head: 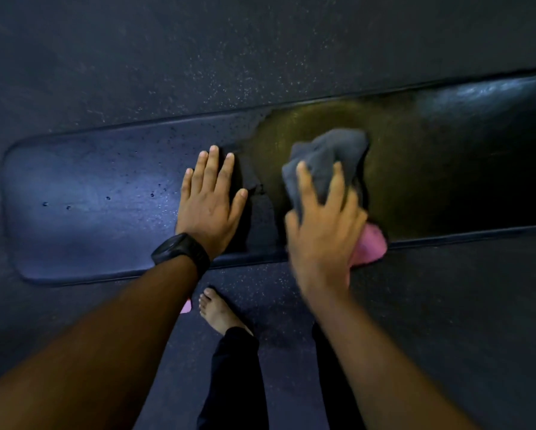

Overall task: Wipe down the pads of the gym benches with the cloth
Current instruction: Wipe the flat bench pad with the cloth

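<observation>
A long dark bench pad [89,197] runs across the view from left to right, with small droplets on its left part and a worn patch in the middle. My left hand [211,200] lies flat on the pad with straight fingers, a black watch on its wrist. To its right, my right hand [322,225] presses a grey cloth [325,156] onto the worn patch, fingers spread over it. The hand is blurred. A pink thing [370,246] shows under my right palm at the pad's near edge.
Dark speckled rubber floor [260,41] surrounds the bench. My bare foot [220,311] and dark trouser leg [235,383] stand on the floor just below the pad's near edge. A small pink bit [186,306] shows beside my left forearm.
</observation>
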{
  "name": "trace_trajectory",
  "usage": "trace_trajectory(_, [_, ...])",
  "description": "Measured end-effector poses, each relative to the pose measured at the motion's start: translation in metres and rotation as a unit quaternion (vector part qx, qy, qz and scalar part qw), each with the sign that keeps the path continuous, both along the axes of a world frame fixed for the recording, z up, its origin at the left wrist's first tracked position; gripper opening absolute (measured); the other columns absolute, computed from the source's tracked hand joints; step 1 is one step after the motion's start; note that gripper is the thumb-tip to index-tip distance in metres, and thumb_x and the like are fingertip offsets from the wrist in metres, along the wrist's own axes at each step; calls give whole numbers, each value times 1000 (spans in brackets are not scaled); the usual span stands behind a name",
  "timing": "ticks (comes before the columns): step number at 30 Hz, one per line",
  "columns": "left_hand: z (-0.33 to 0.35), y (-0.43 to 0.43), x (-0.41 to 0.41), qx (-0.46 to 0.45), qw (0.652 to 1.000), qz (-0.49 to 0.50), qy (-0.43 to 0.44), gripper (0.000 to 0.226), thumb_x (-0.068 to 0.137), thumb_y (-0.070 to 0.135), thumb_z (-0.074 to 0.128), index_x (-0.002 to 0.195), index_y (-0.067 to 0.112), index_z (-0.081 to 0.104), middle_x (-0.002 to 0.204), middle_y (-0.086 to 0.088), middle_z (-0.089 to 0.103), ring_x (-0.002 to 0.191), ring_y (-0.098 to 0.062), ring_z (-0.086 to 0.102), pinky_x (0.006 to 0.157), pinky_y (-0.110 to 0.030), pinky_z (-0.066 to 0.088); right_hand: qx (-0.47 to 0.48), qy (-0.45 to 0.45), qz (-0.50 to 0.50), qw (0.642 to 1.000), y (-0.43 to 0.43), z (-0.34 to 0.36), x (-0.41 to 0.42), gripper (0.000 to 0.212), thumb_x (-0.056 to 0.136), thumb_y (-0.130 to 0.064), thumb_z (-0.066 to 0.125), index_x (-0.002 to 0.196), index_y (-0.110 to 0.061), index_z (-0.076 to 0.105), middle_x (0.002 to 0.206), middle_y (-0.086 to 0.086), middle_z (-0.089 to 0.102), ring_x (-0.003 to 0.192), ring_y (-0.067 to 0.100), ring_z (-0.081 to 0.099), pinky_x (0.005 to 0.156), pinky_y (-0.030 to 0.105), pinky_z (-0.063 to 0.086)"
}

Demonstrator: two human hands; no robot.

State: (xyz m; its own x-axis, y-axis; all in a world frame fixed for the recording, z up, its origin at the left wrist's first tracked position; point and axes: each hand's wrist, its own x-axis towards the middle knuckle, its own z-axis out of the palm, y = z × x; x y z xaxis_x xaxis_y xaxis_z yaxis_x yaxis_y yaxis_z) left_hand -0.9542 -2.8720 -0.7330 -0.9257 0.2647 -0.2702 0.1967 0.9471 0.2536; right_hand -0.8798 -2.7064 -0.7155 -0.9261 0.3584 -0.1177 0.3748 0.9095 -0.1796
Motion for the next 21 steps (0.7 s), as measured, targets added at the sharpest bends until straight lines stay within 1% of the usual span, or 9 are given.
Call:
trace_trajectory(3, [-1, -10, 3, 10, 1000, -5, -2, 64, 101, 45, 19, 159, 19, 14, 167, -8, 3, 154, -23, -1, 124, -46, 1, -41, 32, 117, 992, -56, -3, 20, 69, 92, -40, 50, 156, -42, 25, 162, 15, 29, 136, 43, 41, 102, 61, 40])
trace_trajectory(6, [0, -20, 3, 16, 999, 41, 6, 62, 102, 41, 26, 158, 16, 17, 167, -10, 8, 154, -26, 3, 124, -46, 3, -29, 44, 236, 970, -44, -13, -54, 67, 94, -41, 55, 155, -44, 28, 161, 12, 31, 136, 42, 41, 104, 59, 40])
trace_trajectory(7, [0, -24, 3, 6, 999, 42, 9, 61, 104, 40, 28, 158, 16, 17, 167, -10, 7, 154, -26, 3, 124, -45, 3, -8, 36, 233, 972, -32, -16, -80, 71, 92, -43, 59, 155, -44, 27, 161, 12, 32, 137, 42, 41, 105, 59, 40])
trace_trajectory(9, [-1, -31, 4, -8, 999, 32, 11, 60, 106, 41, 31, 159, 19, 15, 167, -9, 5, 154, -25, 0, 123, -44, 0, 6, 34, 142, 989, -7, -15, -105, 77, 89, -47, 63, 155, -45, 24, 160, 12, 32, 139, 40, 40, 107, 59, 38])
trace_trajectory(11, [-1, -35, 3, -7, 1000, 27, 9, 61, 106, 43, 31, 159, 20, 14, 167, -7, 3, 154, -24, -2, 123, -42, -3, 6, 48, 43, 998, -4, -10, -88, 76, 91, -48, 58, 157, -41, 21, 160, 14, 31, 139, 37, 40, 107, 56, 39])
trace_trajectory(13, [-3, -38, 3, -6, 1000, 26, 5, 61, 105, 44, 30, 159, 21, 13, 167, -8, 2, 154, -24, -3, 122, -41, -4, 9, 37, 3, 999, -25, -2, -41, 76, 91, -49, 48, 159, -38, 15, 161, 16, 26, 140, 37, 37, 106, 56, 38])
trace_trajectory(17, [-6, -42, 2, 4, 1000, 7, 1, 67, 99, 49, 19, 159, 19, 12, 167, -9, 3, 154, -25, -1, 122, -43, -2, -42, 4, 71, 997, -93, -2, 24, 74, 92, -42, 48, 159, -40, 15, 165, 17, 18, 141, 43, 33, 107, 61, 36])
trace_trajectory(19, [-6, -49, 2, 9, 1000, 9, 7, 70, 97, 49, 21, 159, 16, 12, 167, -10, 4, 154, -25, 0, 123, -44, -1, -63, 31, 142, 987, -103, -6, 0, 67, 96, -42, 43, 158, -41, 17, 166, 15, 18, 141, 43, 34, 107, 60, 36])
trace_trajectory(21, [-6, -54, 0, 8, 999, 46, 15, 66, 101, 44, 26, 158, 14, 13, 167, -11, 6, 154, -25, 3, 123, -44, 0, -39, 33, 222, 974, -86, -10, -50, 69, 96, -44, 48, 157, -43, 17, 165, 13, 20, 141, 42, 34, 109, 58, 35])
